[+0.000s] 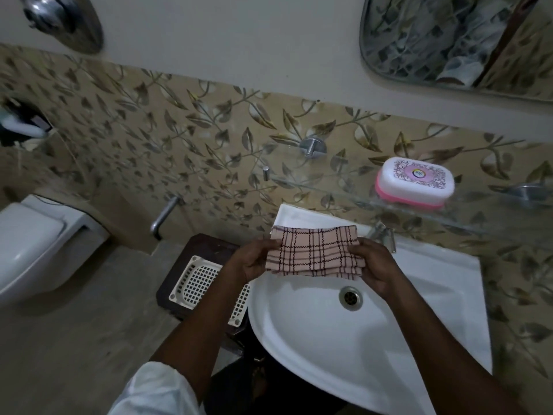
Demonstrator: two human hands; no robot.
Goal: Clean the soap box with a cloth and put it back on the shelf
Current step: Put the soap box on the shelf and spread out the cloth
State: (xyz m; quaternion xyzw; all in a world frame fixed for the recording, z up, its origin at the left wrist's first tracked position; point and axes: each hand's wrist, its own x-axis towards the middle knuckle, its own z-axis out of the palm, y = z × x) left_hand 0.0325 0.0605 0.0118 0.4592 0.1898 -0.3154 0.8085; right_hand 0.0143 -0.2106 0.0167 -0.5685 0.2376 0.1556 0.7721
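Here, both forearms reach forward over the sink (pixel 466 298). The left hand (pixel 254 263) pinches the left edge of the folded pink checked cloth (pixel 314 253); the right hand (pixel 374 269) grips its right edge (fingertips hidden under the fabric). The soap box (pixel 414 182), lid closed, sits on the glass shelf (pixel 329 187), far right of the hands. The tap (pixel 381 235) is partly hidden behind the cloth.

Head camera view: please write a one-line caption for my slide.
Both hands, left hand and right hand, hold a folded checked cloth above the sink; soap box waits on glass shelf.
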